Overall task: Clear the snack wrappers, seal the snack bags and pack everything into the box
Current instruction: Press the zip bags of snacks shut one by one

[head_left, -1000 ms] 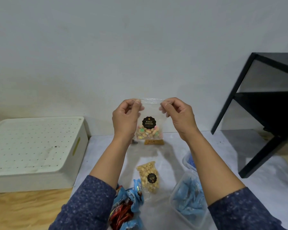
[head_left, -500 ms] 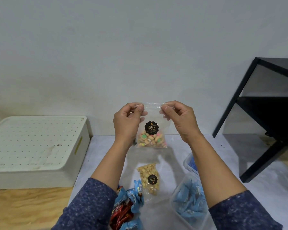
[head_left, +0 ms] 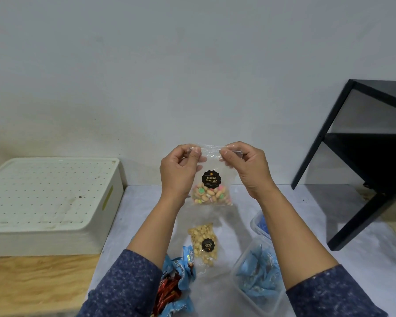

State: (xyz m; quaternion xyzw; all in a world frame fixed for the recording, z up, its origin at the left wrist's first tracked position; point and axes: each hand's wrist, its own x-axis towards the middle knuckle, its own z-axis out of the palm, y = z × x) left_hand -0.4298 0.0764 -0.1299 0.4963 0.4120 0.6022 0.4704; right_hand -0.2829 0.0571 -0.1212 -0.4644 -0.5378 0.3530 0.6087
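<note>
Grip: both hands pinch biscuit bag top, raised.

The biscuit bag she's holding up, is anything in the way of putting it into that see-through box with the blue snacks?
Nothing visible blocks it. Both hands pinch the biscuit bag in the air; the clear box sits open-topped below, right.

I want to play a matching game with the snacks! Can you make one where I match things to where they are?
Things:
1. Biskuit Gemrose bag
2. peanut bag
3. clear tub of blue packets
4. white box

Places:
A. upside down on the wooden top
B. lying flat on the table
C. under the right forearm
D. held up by both hands

Pairs: 1-D, 2-B, 3-C, 4-A
</note>
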